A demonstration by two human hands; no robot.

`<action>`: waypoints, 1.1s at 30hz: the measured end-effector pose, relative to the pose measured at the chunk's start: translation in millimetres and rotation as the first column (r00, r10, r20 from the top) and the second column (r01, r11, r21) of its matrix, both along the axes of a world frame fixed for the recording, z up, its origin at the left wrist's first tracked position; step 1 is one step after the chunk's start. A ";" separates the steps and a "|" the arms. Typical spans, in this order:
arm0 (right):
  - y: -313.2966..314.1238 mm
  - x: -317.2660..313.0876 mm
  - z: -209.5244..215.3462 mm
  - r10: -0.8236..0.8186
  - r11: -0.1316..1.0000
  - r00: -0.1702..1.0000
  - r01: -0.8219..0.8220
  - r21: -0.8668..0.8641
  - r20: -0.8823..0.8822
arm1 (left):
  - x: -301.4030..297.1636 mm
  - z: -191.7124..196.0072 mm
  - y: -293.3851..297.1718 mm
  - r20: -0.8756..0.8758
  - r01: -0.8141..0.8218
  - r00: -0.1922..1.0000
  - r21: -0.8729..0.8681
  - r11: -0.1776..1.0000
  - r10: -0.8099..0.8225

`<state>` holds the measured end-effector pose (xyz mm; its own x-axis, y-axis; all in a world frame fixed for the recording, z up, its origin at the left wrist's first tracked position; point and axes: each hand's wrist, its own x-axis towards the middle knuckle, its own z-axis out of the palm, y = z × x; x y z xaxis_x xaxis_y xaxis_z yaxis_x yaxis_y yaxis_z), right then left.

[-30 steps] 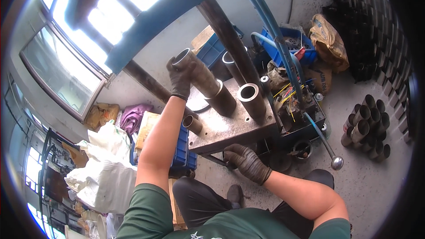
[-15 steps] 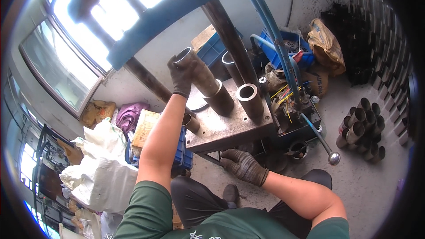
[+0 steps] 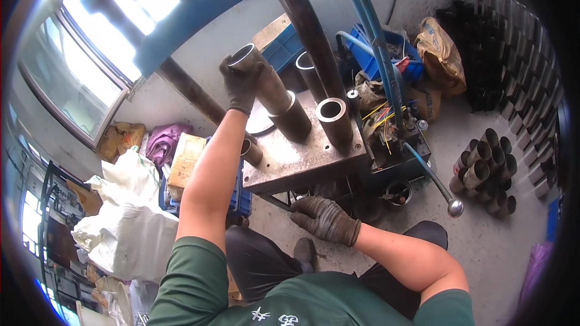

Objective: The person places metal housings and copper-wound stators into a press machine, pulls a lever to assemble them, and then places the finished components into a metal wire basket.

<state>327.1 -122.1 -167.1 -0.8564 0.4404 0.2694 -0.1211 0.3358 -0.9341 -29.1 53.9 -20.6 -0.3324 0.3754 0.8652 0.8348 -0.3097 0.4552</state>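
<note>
- Gloves cover both hands; the left hand (image 3: 241,84), in the upper middle of the frame, is wrapped around the top of a tilted steel tube (image 3: 266,87), thumb and fingers clamped just under its open rim.
- That tube leans toward the upper left, its lower end seated in a darker sleeve (image 3: 293,121) standing on the tabletop (image 3: 302,160); the grip near the rim probably gives leverage to steady or swing it.
- Another short tube (image 3: 334,119) stands upright just right of the sleeve on the same steel plate, and a smaller one (image 3: 251,152) lies at the plate's left edge, near the left forearm.
- The right hand (image 3: 323,218), lower centre, is curled at the front underside of the tabletop; it seems to close on a thin dark rod or lever there, but what exactly it holds cannot be told.
- Behind the plate rises a dark press column (image 3: 308,30), with blue hoses (image 3: 368,36) running down to a wired valve block (image 3: 393,127) at the right.
- A long lever with a ball knob (image 3: 454,207) juts out toward the lower right.
- More tubes (image 3: 486,172) lie stacked on the floor at right, likely within reach as stock.
- White sacks (image 3: 127,223) sit at lower left.
</note>
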 end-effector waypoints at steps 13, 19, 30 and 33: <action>-0.1 12.3 9.6 0.073 0.960 0.993 -0.095 0.264 0.091 | 10.1 51.9 -17.9 0.658 0.281 0.693 0.132 0.951 -0.296; 3.8 17.7 18.2 0.093 0.876 0.983 -0.157 0.456 0.159 | 33.0 -19.5 -114.2 0.439 0.405 0.760 0.258 0.877 -0.480; 16.2 27.0 16.1 0.160 0.820 0.944 -0.291 0.494 0.290 | 10.2 -188.3 -236.7 0.334 -0.020 0.926 -0.418 0.908 0.174; 17.7 25.6 9.7 0.125 0.802 0.929 -0.301 0.516 0.348 | 11.8 -189.2 -241.1 0.406 0.022 0.900 -0.407 0.913 0.159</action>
<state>352.7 -104.4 -157.4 -0.9862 0.0888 0.1397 -0.0130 0.7999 -0.6000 -17.3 -187.2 -209.8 -0.6680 0.6143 0.4200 0.5460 0.0211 0.8375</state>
